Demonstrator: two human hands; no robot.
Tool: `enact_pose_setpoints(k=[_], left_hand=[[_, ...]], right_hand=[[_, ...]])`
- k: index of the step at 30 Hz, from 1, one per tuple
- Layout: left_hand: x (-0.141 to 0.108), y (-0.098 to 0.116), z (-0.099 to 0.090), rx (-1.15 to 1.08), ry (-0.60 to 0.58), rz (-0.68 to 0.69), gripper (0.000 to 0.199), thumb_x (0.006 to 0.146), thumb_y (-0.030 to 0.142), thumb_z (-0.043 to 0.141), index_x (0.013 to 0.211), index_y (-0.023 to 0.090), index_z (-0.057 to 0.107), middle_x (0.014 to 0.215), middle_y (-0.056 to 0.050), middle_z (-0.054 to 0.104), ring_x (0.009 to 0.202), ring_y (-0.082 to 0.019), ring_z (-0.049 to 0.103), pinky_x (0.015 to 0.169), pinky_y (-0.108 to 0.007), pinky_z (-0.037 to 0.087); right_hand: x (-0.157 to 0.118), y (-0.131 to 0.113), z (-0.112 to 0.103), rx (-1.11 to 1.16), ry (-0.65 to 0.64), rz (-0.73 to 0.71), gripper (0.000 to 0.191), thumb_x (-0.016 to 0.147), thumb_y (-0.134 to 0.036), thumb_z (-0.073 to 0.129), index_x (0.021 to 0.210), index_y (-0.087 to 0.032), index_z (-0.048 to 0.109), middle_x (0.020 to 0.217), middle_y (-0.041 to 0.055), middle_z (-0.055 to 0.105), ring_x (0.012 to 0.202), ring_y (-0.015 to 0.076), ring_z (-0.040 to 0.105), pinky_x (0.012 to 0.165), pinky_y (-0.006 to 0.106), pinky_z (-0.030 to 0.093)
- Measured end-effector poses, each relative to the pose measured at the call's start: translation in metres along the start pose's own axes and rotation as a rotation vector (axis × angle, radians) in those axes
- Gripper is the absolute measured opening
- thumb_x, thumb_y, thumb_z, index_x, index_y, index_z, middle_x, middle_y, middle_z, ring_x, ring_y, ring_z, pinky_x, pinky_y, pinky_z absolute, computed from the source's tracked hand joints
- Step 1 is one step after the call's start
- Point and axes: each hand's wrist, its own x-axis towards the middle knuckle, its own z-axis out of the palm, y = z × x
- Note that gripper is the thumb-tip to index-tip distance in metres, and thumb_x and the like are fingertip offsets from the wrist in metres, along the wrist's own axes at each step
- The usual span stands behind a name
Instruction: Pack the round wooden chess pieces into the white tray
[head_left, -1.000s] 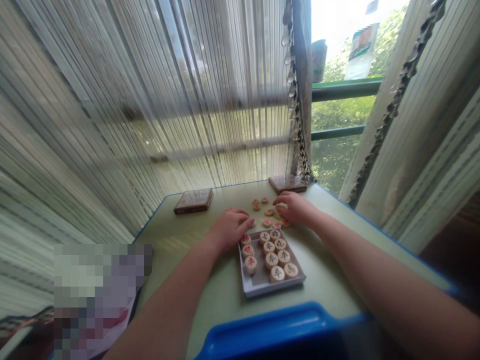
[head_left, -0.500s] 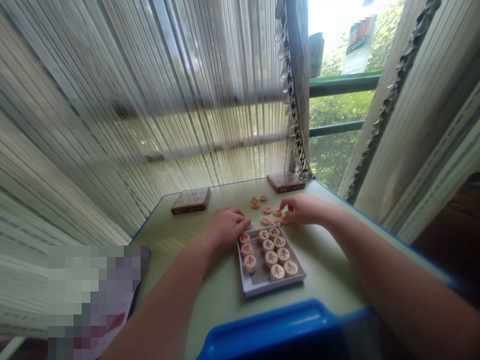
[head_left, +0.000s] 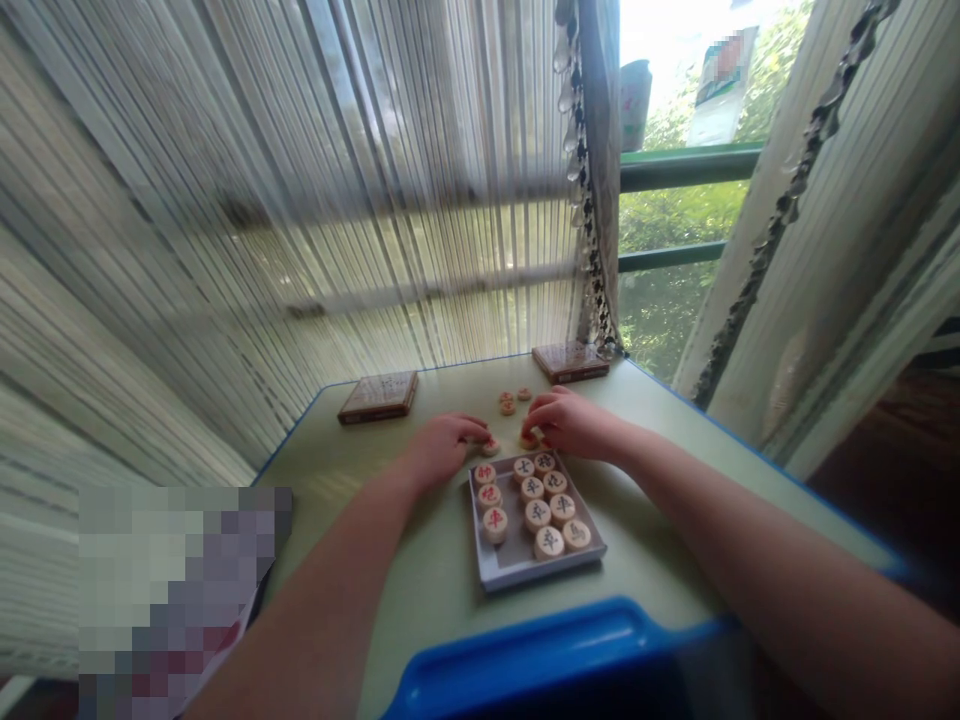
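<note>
Left of centre, my left hand (head_left: 442,447) has its fingertips closed on a round wooden xiangqi piece (head_left: 490,447) with a red mark. My right hand (head_left: 571,425) reaches in from the right, fingers bent down over another xiangqi piece (head_left: 527,441); its palm and fingers hide whatever lies beneath. Just in front of both hands is a shallow grey box (head_left: 517,577). Inside it, red-marked pieces (head_left: 495,524) form a column on the left, and several dark-marked pieces (head_left: 538,515) stand in two columns on the right.
Three loose pieces (head_left: 507,408) lie beyond my hands on the pale green table (head_left: 435,630). Brown flat boxes stand at the far left (head_left: 379,397) and far right (head_left: 570,362) corners. A blue molded edge (head_left: 525,645) is nearest me. Striped curtains (head_left: 420,200) hang behind.
My right hand has moved left across the loose pieces, which are now gathered or hidden under it. My left fingers have shifted slightly onto the piece by the box's far left corner.
</note>
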Motion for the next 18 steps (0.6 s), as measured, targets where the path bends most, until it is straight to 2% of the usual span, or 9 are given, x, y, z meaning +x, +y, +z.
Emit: enact_pose_setpoints(k=[3,6,9,11,14,18], left_hand=[[0.000,-0.002,0.000,0.024,0.026,-0.018,0.045,0.064,0.002,0.040,0.092,0.017,0.071,0.105,-0.004,0.066,0.100,-0.019,0.058,0.095,-0.029,0.041],[-0.001,-0.004,0.000,0.059,0.073,-0.047,0.046,0.066,0.000,0.039,0.097,0.016,0.069,0.107,-0.005,0.065,0.101,-0.019,0.057,0.094,-0.028,0.040],[-0.002,-0.005,0.001,0.100,0.162,-0.091,0.035,0.075,0.010,0.043,0.099,0.014,0.067,0.103,-0.009,0.065,0.094,-0.020,0.059,0.089,-0.031,0.043],[-0.002,-0.005,0.001,0.123,0.211,-0.117,0.030,0.079,0.021,0.046,0.098,0.014,0.067,0.097,-0.009,0.065,0.086,-0.020,0.060,0.082,-0.031,0.045],[-0.002,-0.005,0.002,0.117,0.220,-0.118,0.029,0.080,0.031,0.049,0.094,0.015,0.069,0.090,-0.008,0.064,0.078,-0.018,0.059,0.076,-0.030,0.046],[-0.001,-0.001,0.001,0.041,0.155,-0.061,0.031,0.076,0.039,0.054,0.093,0.019,0.070,0.090,-0.006,0.062,0.076,-0.016,0.057,0.073,-0.028,0.045]], right_hand=[[0.001,0.004,0.000,0.023,0.007,0.007,0.035,0.069,0.000,0.051,0.084,-0.022,0.073,0.096,0.0045,0.066,0.087,0.0179,0.054,0.082,0.032,0.039],[0.003,0.011,0.005,0.008,0.087,0.091,0.026,0.077,-0.011,0.052,0.092,-0.020,0.071,0.100,0.0074,0.066,0.092,0.0198,0.055,0.084,0.033,0.039],[0.005,0.018,0.012,-0.022,0.107,0.191,0.021,0.079,-0.030,0.055,0.089,-0.021,0.070,0.090,0.0064,0.069,0.087,0.0219,0.055,0.081,0.034,0.040],[0.007,0.022,0.016,-0.006,0.120,0.240,0.020,0.076,-0.035,0.058,0.085,-0.022,0.070,0.085,0.0039,0.069,0.083,0.0213,0.055,0.078,0.033,0.041],[0.008,0.024,0.020,0.035,0.137,0.274,0.016,0.074,-0.034,0.060,0.080,-0.022,0.070,0.084,0.0025,0.070,0.082,0.0200,0.055,0.078,0.032,0.041],[0.008,0.023,0.019,0.066,0.148,0.295,0.014,0.071,-0.023,0.060,0.080,-0.023,0.071,0.086,0.0030,0.069,0.089,0.0214,0.053,0.080,0.030,0.041]])
